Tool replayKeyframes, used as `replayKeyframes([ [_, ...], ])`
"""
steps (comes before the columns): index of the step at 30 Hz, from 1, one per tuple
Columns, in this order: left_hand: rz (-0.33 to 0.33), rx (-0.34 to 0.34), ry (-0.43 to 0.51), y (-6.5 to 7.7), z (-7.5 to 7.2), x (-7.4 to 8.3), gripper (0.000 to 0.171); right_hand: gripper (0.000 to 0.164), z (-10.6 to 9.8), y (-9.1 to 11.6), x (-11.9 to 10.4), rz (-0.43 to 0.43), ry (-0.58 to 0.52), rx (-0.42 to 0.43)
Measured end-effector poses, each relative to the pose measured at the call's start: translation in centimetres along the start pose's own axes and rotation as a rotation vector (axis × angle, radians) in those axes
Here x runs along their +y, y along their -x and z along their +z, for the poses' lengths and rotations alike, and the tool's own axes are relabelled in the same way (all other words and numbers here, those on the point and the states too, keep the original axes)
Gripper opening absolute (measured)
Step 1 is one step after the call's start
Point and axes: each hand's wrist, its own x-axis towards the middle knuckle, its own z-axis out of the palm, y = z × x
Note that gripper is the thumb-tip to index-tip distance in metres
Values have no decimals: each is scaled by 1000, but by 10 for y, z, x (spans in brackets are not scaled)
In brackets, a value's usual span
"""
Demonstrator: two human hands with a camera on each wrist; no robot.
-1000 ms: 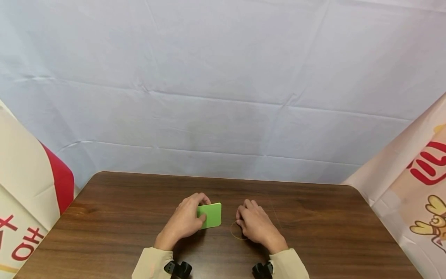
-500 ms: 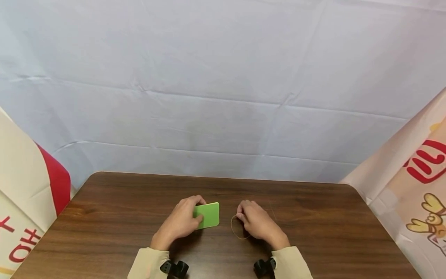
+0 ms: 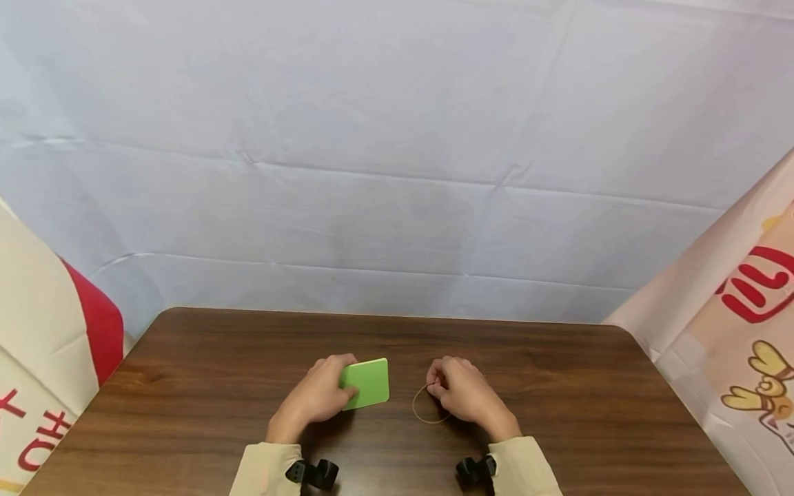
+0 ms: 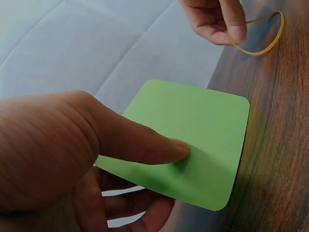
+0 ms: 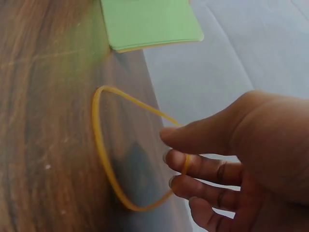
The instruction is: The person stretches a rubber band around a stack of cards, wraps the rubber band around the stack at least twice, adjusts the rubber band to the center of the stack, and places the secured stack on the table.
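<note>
My left hand (image 3: 318, 391) grips a small stack of green cards (image 3: 367, 383) with rounded corners. In the left wrist view the thumb lies across the face of the green cards (image 4: 193, 116), with the fingers behind them. A thin yellow rubber band (image 3: 428, 421) hangs as a loop from my right hand (image 3: 466, 389), which pinches it between thumb and fingers. Seen from the right wrist, the lower curve of the rubber band (image 5: 98, 135) is close to the tabletop; contact is hard to tell. The two hands are apart, a short gap between cards and band.
A dark wood-grain table (image 3: 558, 386) with rounded far corners lies under both hands. Behind it hangs a pale wrinkled cloth (image 3: 384, 172). Printed banners stand at the left (image 3: 43, 331) and right (image 3: 738, 331). Black wrist cameras sit on both cuffs.
The right hand has lifted the rubber band slightly and shifted a little right, the loop showing more clearly. The left hand with the green cards has drifted slightly left.
</note>
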Motion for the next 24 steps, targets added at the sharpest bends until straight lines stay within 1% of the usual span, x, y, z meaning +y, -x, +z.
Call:
replayKeyframes([
  [6,-11,16,12,2,0,-2,22,20,-5,0,-6,-53,-4,89],
  [11,-20,67,26,2,-2,-1,21,17,-9,0,-10,-101,-61,146],
  [13,-5,99,49,1,-3,0,19,16,-10,0,-11,-103,-89,149],
  [16,34,145,131,1,-8,1,17,19,-12,-1,-12,-79,-147,144],
  [19,50,189,250,1,-14,4,18,22,-14,-1,-14,-32,-223,157],
  [21,34,217,348,1,-17,7,19,24,-16,-1,-15,-9,-283,176],
  [24,-4,274,497,0,-21,10,19,21,-17,-1,-18,-22,-377,228],
])
